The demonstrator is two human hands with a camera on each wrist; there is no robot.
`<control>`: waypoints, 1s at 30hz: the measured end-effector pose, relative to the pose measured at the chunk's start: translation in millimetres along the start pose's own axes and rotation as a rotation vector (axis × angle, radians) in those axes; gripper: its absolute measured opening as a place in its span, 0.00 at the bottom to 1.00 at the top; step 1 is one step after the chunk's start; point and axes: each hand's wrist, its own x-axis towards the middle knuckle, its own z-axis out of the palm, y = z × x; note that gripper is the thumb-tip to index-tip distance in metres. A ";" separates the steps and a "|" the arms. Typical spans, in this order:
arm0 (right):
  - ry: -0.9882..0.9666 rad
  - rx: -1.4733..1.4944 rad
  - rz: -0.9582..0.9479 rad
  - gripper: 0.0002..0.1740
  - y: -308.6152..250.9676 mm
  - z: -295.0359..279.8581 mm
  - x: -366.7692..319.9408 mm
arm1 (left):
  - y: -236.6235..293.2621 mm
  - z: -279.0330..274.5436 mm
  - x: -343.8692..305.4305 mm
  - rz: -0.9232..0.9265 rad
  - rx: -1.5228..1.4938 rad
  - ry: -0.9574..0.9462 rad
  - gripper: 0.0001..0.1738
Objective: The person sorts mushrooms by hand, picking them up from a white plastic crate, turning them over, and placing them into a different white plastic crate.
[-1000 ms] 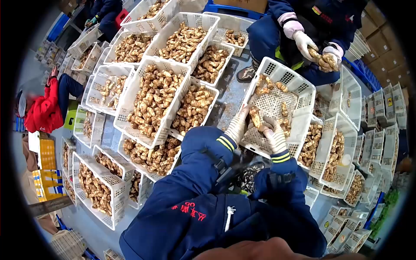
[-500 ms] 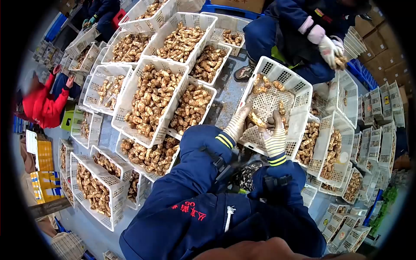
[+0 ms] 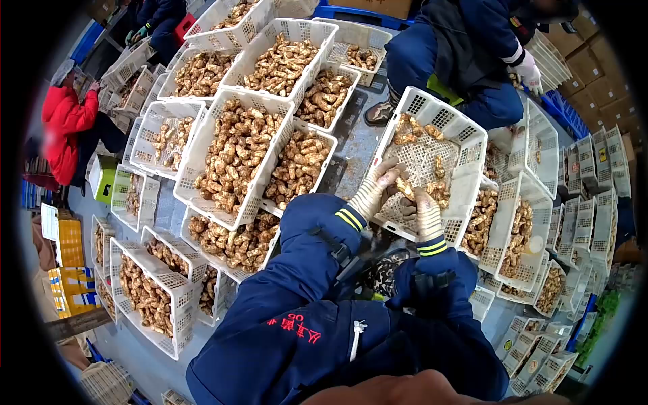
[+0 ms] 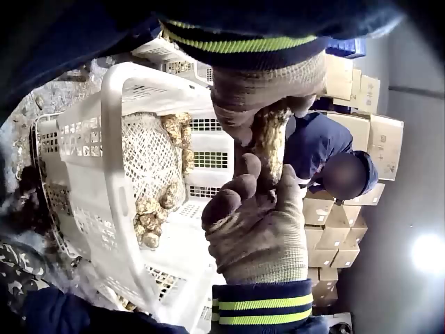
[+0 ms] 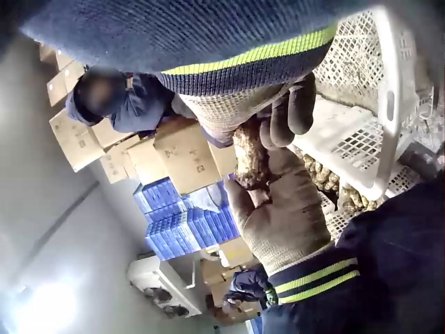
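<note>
A pale, brown-streaked mushroom (image 3: 405,189) is held between two gloved hands over the near side of a white crate (image 3: 464,196). My left hand (image 3: 378,185) grips one end; my right hand (image 3: 427,214) pinches the other with thumb and fingers. In the left wrist view the mushroom (image 4: 271,142) stands lengthwise between my left hand (image 4: 268,83) above and my right hand (image 4: 259,240) below. The right wrist view shows the mushroom's (image 5: 249,156) rough, dark end against my left hand (image 5: 286,216), with my right hand (image 5: 236,111) at its other end.
Several mushrooms (image 3: 408,129) lie in the crate below. Full crates (image 3: 236,162) stand at the left, more crates (image 3: 523,233) at the right. A person (image 3: 459,61) in dark blue sits beyond the crate; another in a red jacket (image 3: 67,118) is at far left.
My hands have drawn closer together around the mushroom, and my right fingers, spread half a second ago, now close on it. The person across has leaned right; the one in red has shifted.
</note>
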 end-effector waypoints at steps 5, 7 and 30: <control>0.124 -0.194 -0.330 0.24 -1.5 8.0 -2.8 | -5.6 -7.9 7.4 -0.086 -0.125 0.047 0.33; 0.186 -0.309 -0.552 0.24 3.2 10.2 1.9 | 2.3 -5.2 5.8 -0.161 -0.114 0.054 0.34; 0.076 -0.273 -0.392 0.32 -3.2 12.5 -10.6 | -2.6 -5.0 3.2 -0.042 -0.153 0.019 0.35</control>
